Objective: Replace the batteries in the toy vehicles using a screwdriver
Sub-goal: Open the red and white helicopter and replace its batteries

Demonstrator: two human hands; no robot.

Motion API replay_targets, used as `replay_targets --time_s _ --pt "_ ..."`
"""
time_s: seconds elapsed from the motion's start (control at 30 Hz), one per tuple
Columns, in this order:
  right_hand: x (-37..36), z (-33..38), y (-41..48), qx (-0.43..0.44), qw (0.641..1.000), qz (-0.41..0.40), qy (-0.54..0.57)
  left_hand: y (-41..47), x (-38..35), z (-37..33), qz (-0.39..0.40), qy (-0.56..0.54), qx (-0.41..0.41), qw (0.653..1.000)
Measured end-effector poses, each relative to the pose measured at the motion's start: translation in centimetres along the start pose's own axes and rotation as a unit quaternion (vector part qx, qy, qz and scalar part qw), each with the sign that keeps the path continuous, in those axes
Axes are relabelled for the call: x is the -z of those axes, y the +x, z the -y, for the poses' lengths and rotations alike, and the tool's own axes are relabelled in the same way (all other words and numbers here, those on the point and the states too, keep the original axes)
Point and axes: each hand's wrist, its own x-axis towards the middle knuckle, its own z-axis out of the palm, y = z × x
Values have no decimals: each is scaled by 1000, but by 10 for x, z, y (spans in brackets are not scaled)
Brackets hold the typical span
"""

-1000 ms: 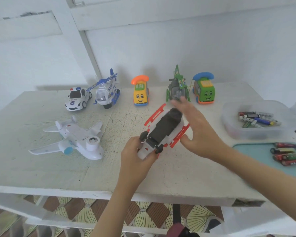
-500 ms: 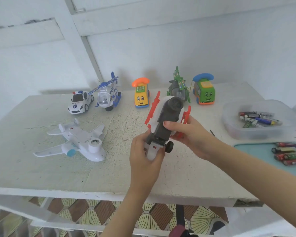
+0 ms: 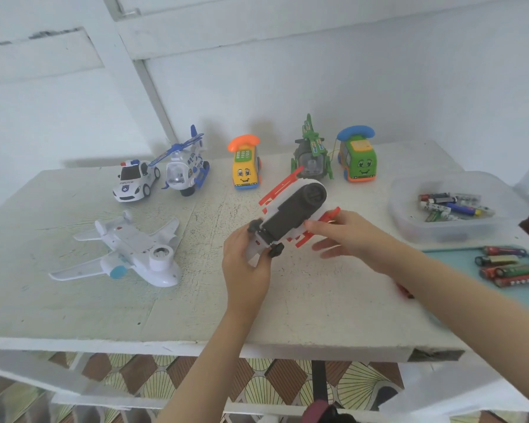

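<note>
Since half a second ago, the red and white toy vehicle [image 3: 290, 209] has come down from a steeper, raised pose and now lies flatter, and its far end has swung toward the right.

Head view: the toy is held just above the middle of the counter [image 3: 74, 300], belly up, with its dark underside facing the camera. Its long axis runs from the near left up to the far right. The round dark end points toward the back right corner and the white end sits in the left hand [image 3: 246, 267]. That hand's fingers are wrapped around the white end beside two small black wheels. The right hand [image 3: 348, 236] holds the toy's right flank at the red skid, thumb on the edge of the dark belly and fingers reaching beneath it.

Seven toys can be counted. One is the held vehicle. Five stand in a row along the back edge: a police car [image 3: 133, 180], a blue and white helicopter [image 3: 184, 172], a yellow phone car [image 3: 245, 169], a green helicopter [image 3: 312, 157] and a green phone car [image 3: 358, 160]. One white airplane [image 3: 135, 254] lies toward the left edge.

At the right edge, one clear tub [image 3: 409, 227] holds a small heap of loose batteries [image 3: 452, 206], too jumbled to count. Nearer along that edge, one teal tray [image 3: 452, 261] carries at least four more batteries [image 3: 507, 270] side by side.
</note>
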Motion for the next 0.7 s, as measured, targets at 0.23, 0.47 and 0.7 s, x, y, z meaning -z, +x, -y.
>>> replay_targets --time_s 0.23,0.47,0.7 --pt "43 -14 -33 -18 766 -150 -625 4 -11 3 34 16 -39 999" --pt "50 -13 -48 -129 770 -90 -618 5 -19 2 54 40 -43 997" --pt "57 0 -50 48 858 -234 -455 9 -18 2 57 47 -43 996"
